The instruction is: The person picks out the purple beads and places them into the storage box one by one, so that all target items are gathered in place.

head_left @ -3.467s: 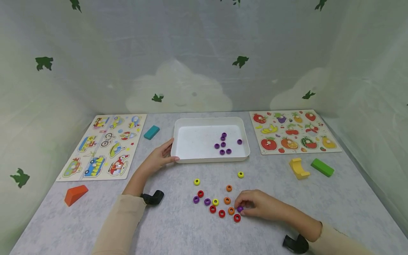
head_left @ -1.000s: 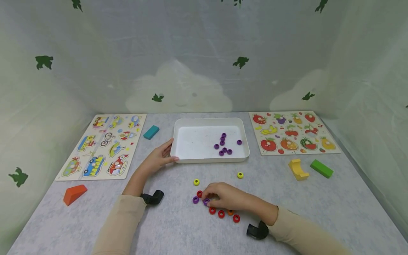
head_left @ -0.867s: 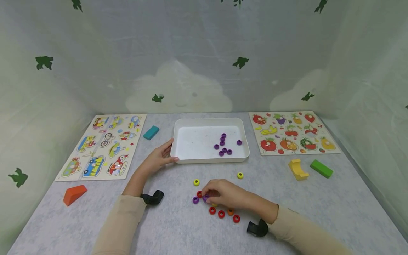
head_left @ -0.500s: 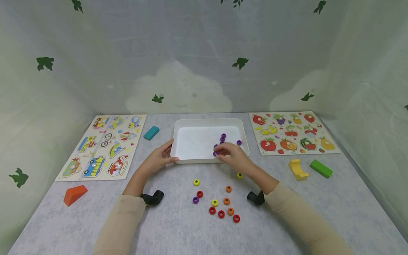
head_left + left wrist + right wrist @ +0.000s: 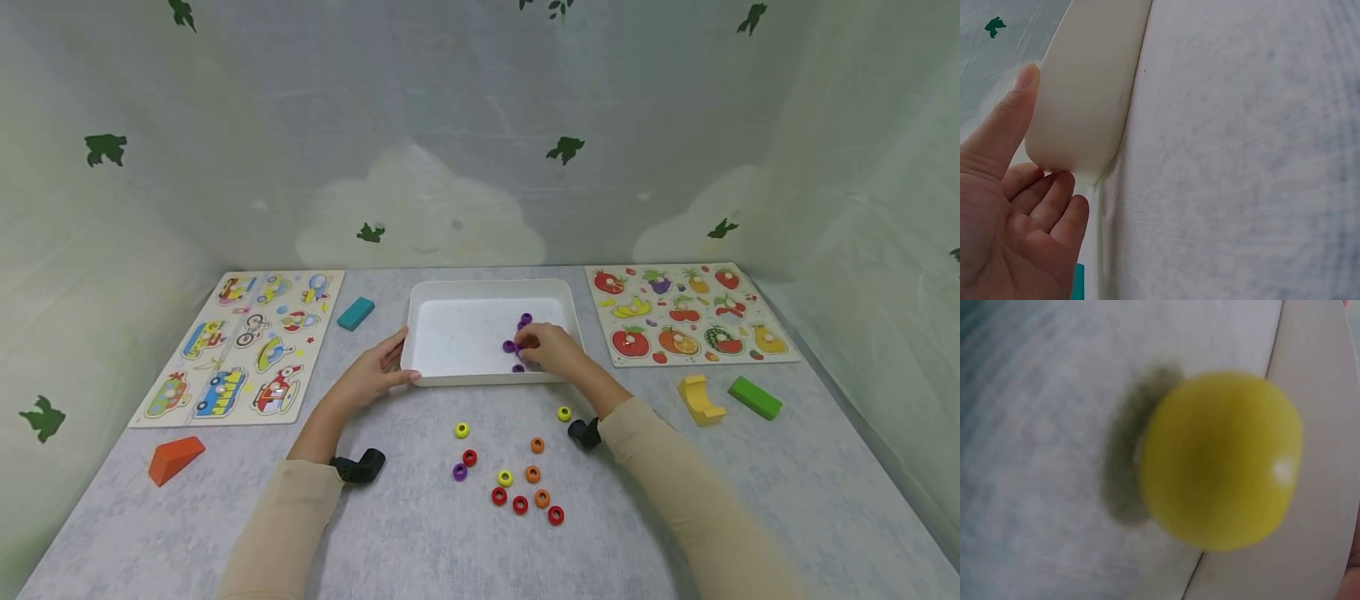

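Observation:
My left hand (image 5: 371, 375) holds the near left corner of the white tray (image 5: 450, 378). In the left wrist view its thumb (image 5: 1013, 119) lies along the tray's outer wall, and its curled fingers (image 5: 1054, 203) touch the end. My right hand (image 5: 553, 348) reaches into the tray's right part, with a small purple bead (image 5: 518, 349) at its pinched fingertips. Around it lie other purple beads (image 5: 508, 346), one of them close to the front wall; the hand hides some. In the right wrist view a blurred yellow bead (image 5: 1222, 462) fills the middle, and the fingers are mostly out of frame.
Red beads (image 5: 520, 505), orange beads (image 5: 532, 474), yellow beads (image 5: 505, 478) and one purple bead (image 5: 460, 472) lie before the tray. Picture puzzle boards (image 5: 247, 350) (image 5: 678, 321) flank it. Blocks lie around: teal (image 5: 356, 314), orange (image 5: 176, 460), yellow (image 5: 701, 400), green (image 5: 754, 397).
My right hand has picked a purple bead from the table and carried it up into the tray. Another purple bead joined the tray earlier. My left hand stays at the tray's corner.

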`<state>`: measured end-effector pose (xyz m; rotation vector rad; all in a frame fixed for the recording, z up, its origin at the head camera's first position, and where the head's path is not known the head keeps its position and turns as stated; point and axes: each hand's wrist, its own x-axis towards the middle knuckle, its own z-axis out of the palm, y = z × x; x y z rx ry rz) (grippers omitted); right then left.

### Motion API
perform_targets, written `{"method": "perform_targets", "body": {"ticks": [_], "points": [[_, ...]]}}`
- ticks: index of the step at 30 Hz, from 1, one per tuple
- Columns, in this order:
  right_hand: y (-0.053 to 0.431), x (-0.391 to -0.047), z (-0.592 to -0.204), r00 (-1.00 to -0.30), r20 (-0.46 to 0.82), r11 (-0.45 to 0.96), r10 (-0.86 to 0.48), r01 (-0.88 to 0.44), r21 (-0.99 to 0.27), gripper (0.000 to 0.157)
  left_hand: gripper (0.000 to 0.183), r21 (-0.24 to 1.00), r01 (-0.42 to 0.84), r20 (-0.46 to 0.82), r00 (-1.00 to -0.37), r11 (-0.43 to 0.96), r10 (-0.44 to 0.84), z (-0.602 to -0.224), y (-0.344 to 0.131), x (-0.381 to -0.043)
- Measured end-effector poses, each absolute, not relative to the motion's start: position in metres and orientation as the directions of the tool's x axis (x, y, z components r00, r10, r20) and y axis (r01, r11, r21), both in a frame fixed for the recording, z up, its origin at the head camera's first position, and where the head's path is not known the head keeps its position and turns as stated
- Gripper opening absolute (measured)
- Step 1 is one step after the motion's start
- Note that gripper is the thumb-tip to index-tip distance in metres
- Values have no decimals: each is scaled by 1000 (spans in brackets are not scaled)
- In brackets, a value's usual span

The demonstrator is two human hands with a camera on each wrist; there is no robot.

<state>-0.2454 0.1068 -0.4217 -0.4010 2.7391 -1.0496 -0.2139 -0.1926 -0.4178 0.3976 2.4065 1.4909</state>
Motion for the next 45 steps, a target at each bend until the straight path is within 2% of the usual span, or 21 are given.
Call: {"method": "perform_targets", "body": {"ticks": [3, 8, 13, 18, 25, 31, 35, 41, 45], "points": [[107, -246, -423, -949, -77, 719, -305, -176, -672, 17, 83, 896, 98, -82, -922, 434, 378, -426, -195, -218], [108, -235, -414, -931, 9, 648, -364, -261, -716, 27, 85, 898, 113, -68, -919, 425, 389, -428, -195, -218], [104, -206, -397, -845, 130, 502, -518, -423, -754, 37, 84, 899, 106, -71, -922, 425, 381, -427, -194, -218], [93, -171, -390, -731, 190, 358, -656, -522, -774, 37, 84, 898, 110, -71, -920, 427, 386, -427, -194, -218], [72, -141, -402, -607, 116, 299, -786, -538, -788, 36, 84, 903, 113, -65, -918, 416, 391, -427, -196, -219], [58, -136, -420, -536, -12, 363, -844, -555, -749, 32, 83, 904, 111, -64, -920, 413, 388, -428, -196, -219], [52, -136, -427, -488, -4, 354, -873, -627, -694, 26, 85, 900, 116, -60, -922, 421, 381, -428, -197, -218], [49, -134, -430, -469, 30, 344, -883, -688, -640, 18, 85, 911, 125, -43, -920, 393, 390, -430, -198, -219], [50, -135, -422, -502, 27, 351, -864, -640, -683, 17, 84, 919, 137, -26, -914, 369, 404, -432, -197, -220]]}}
